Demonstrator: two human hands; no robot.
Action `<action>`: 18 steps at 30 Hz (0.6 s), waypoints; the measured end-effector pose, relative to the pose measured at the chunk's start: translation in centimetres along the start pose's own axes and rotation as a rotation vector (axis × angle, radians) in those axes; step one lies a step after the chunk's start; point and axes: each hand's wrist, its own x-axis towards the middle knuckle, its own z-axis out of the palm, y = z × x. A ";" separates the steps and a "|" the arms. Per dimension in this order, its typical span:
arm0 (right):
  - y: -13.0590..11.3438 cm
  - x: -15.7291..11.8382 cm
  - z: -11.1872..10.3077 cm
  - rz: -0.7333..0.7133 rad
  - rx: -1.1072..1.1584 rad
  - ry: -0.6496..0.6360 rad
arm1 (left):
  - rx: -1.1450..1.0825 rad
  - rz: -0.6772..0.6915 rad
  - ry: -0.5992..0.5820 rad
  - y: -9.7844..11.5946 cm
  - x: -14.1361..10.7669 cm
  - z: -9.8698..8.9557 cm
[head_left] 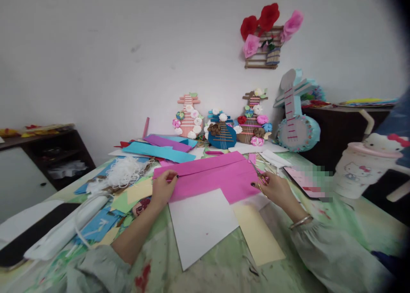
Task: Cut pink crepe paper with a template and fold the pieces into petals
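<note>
A sheet of bright pink paper [205, 175] lies across the middle of the table, with a long dark line, a cut or a fold, running along its upper part. The fingers of my left hand [165, 187] pinch its left end by that line. At its right end, my right hand [273, 190] has its fingers in the handles of a pair of scissors [258, 172], whose blades point up and left over the paper's right edge. Partly under the pink paper are a white sheet [203, 229] and a cream sheet [260, 237].
Blue paper strips [160, 152], a purple strip [168, 142] and tangled white string [126, 171] lie left. A power strip [68, 229] and dark phone [35, 231] are nearer. Behind stand decorated paper instruments [222, 133]; a cup [358, 169] stands right.
</note>
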 end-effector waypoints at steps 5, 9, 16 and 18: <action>-1.0 -0.6 -0.1 -0.011 0.054 -0.003 | 0.274 0.052 0.040 -1.9 1.3 -1.3; -1.6 -1.3 0.1 -0.061 0.050 -0.120 | 0.414 -0.012 0.117 -3.3 1.8 -2.2; -2.4 -2.6 0.9 -0.234 0.018 -0.305 | 0.373 -0.150 0.119 -4.7 3.2 -4.1; -2.6 -2.8 0.9 -0.264 0.011 -0.327 | 0.310 -0.192 0.116 -4.8 3.4 -4.3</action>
